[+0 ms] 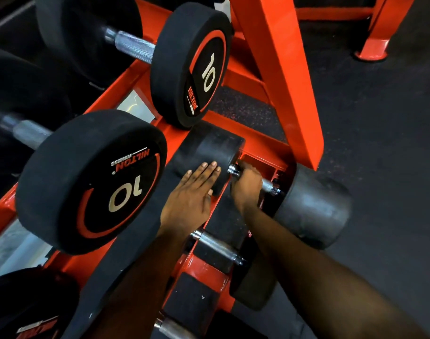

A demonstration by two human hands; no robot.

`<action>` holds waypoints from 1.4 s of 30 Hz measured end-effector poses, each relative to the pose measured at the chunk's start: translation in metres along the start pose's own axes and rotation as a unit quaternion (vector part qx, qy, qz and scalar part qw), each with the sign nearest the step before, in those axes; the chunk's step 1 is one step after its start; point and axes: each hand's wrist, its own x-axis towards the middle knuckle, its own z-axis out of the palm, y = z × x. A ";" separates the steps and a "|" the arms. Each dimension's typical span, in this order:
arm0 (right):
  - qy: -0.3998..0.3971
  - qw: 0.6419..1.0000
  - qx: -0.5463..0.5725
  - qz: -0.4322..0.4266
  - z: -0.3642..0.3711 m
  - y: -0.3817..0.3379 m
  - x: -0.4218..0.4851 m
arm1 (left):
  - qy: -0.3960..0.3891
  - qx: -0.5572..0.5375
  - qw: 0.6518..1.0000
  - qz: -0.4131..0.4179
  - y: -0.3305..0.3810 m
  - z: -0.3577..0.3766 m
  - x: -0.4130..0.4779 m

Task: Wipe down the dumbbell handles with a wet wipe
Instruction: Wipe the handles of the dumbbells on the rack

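Observation:
A black dumbbell lies on the lower row of the orange rack (265, 145), with one head (209, 148) toward the rack and the other head (314, 206) toward the floor. My right hand (247, 184) is closed around its chrome handle (269, 185), covering most of it. My left hand (194, 192) lies flat with fingers extended on the inner head. No wet wipe shows; anything inside my right fist is hidden.
Two black "10" dumbbells (91, 182) (192, 64) with knurled handles (133, 46) sit on the upper row. More lower-row dumbbell handles (216, 245) (170, 326) lie under my forearms. An orange upright (277, 69) rises behind. Dark rubber floor (380, 130) lies to the right.

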 end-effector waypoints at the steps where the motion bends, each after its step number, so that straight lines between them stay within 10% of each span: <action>1: 0.014 1.000 0.018 0.010 0.003 -0.002 0.001 | -0.001 0.000 1.000 0.000 0.000 0.000 0.001; 6: 0.011 0.994 0.079 0.072 0.005 -0.022 0.002 | 0.000 -0.002 1.000 -0.001 -0.001 0.001 0.001; 11: -0.043 0.979 -0.161 -0.114 -0.015 0.016 -0.005 | -0.004 -0.006 1.000 0.001 -0.001 0.000 0.000; 25: -0.111 0.876 -0.458 -0.104 -0.067 0.023 -0.018 | 0.027 -0.041 0.999 0.012 -0.002 -0.002 0.000; 30: -0.090 0.947 -0.298 -0.083 -0.090 0.012 -0.035 | 0.068 -0.065 0.996 -0.001 0.001 -0.002 -0.003; 35: -0.112 0.986 0.114 0.044 -0.116 0.013 -0.084 | 0.051 -0.206 0.974 -0.081 0.022 -0.010 -0.031; 42: -0.135 0.987 0.080 0.029 -0.177 -0.015 -0.153 | -0.043 -0.383 0.916 -0.115 0.088 -0.077 -0.081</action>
